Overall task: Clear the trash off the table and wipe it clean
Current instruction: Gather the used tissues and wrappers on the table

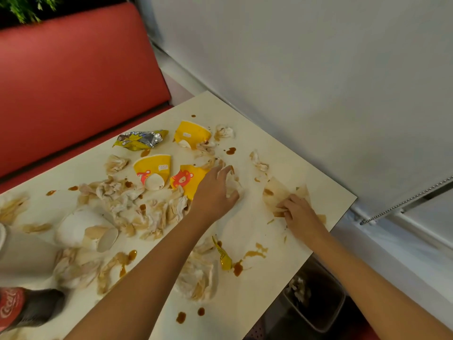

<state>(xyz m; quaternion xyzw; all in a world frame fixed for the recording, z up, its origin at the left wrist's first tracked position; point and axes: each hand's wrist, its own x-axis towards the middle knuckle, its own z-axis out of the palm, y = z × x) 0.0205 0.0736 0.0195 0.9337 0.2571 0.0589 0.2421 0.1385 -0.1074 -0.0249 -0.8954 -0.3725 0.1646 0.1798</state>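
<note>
While left hand [215, 192] fingers [224, 171] curl round a napkin [232, 186], right hand [297, 212] pinches stained paper [279, 192], yellow cup [187, 180] beside

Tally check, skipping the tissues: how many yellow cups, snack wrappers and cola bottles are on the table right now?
Yellow cups: 3
Snack wrappers: 2
Cola bottle: 1
Total: 6
</note>
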